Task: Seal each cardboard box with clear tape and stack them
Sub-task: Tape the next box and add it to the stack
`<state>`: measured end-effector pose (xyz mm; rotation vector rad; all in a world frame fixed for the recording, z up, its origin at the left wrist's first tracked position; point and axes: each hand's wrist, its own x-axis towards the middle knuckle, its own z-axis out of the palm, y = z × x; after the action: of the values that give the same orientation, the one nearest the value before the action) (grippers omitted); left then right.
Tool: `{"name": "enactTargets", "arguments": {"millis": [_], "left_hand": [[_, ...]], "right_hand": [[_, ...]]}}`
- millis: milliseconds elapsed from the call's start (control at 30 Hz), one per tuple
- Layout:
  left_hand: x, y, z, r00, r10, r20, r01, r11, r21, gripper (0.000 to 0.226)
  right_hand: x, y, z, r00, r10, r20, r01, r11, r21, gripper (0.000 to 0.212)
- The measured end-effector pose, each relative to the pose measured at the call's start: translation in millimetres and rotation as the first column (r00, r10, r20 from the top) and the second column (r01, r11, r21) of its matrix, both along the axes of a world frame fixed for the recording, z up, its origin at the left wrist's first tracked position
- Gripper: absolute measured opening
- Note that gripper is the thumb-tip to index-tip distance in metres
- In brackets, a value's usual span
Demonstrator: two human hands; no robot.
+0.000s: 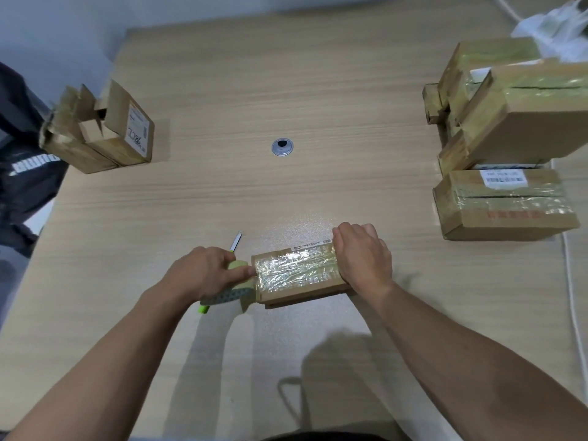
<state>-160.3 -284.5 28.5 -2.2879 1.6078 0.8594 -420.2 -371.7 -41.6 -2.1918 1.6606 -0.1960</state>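
A small flat cardboard box (299, 275) lies on the wooden table (286, 90) near its front edge, its top covered with shiny clear tape. My right hand (362, 254) rests on the box's right end, fingers bent over its far edge. My left hand (206, 272) grips a roll of clear tape (237, 281) at the box's left end, with the tape running onto the top. A utility knife (236, 241) with a green handle lies under my left hand, its blade pointing away from me.
A pile of taped cardboard boxes (509, 128) stands at the right side, with one more taped box (506, 205) in front of it. An open box with raised flaps (105, 135) sits at the far left. A round metal grommet (282, 148) is in the table's middle. White cables (572, 281) run along the right edge.
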Motion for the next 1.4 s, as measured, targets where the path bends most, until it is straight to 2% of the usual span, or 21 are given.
{"name": "enactTargets", "arguments": {"millis": [300,400,500,633,700,767,800,900,1000,1033,1100,1167,1267,1400], "left_hand": [[3,7,-27,0.975,0.162,-0.152,-0.157,0.986,0.047,0.048],[0,9,-30,0.943,0.253,-0.216,-0.25,0.967,0.043,0.056],[-5,15,-32,0.883,0.327,-0.336,-0.35,0.937,-0.007,0.043],[-26,27,-43,0.839,0.351,-0.415,-0.442,0.886,-0.143,0.035],[-37,35,-46,0.743,0.411,-0.528,-0.57,0.803,-0.177,0.03],[-41,40,-47,0.553,0.486,-0.677,-0.738,0.662,-0.127,0.022],[-40,43,-47,0.5,0.498,-0.708,-0.775,0.623,-0.108,0.019],[-37,57,-49,0.556,0.485,-0.676,-0.725,0.68,-0.108,0.014],[-33,63,-54,0.575,0.462,-0.675,-0.698,0.708,-0.11,0.009],[-31,61,-54,0.603,0.444,-0.663,-0.674,0.728,-0.126,0.007],[-23,57,-55,0.718,0.379,-0.583,-0.571,0.8,-0.184,0.009],[-18,53,-51,0.802,0.306,-0.513,-0.456,0.868,-0.194,0.013],[-12,46,-44,0.822,0.265,-0.504,-0.371,0.921,-0.121,0.021],[-11,34,-44,0.851,0.254,-0.46,-0.311,0.949,-0.051,0.02]], "right_hand": [[0,1,-1,1.0,-0.015,0.021,0.016,1.0,-0.02,0.032],[1,1,1,0.999,-0.028,0.024,0.028,1.0,-0.011,0.032],[-1,1,0,0.999,-0.035,0.027,0.035,0.999,0.009,0.032],[-13,2,3,0.997,-0.061,0.037,0.06,0.998,0.03,0.033],[-17,4,4,0.999,-0.043,0.021,0.042,0.998,0.043,0.034],[-17,3,8,0.998,-0.032,-0.056,0.036,0.997,0.073,0.034],[-14,2,11,0.993,-0.028,-0.114,0.038,0.996,0.086,0.033],[2,7,18,0.972,0.037,-0.233,-0.018,0.997,0.079,0.037],[22,25,18,0.98,0.083,-0.178,-0.058,0.988,0.142,0.052],[25,31,16,0.978,0.075,-0.196,-0.046,0.988,0.147,0.054],[27,36,15,0.969,0.054,-0.241,-0.017,0.988,0.154,0.052],[27,33,15,0.973,0.029,-0.229,0.015,0.982,0.19,0.047],[28,30,18,0.977,-0.015,-0.211,0.059,0.977,0.205,0.041],[25,31,11,0.984,-0.09,-0.155,0.121,0.973,0.198,0.039]]}}
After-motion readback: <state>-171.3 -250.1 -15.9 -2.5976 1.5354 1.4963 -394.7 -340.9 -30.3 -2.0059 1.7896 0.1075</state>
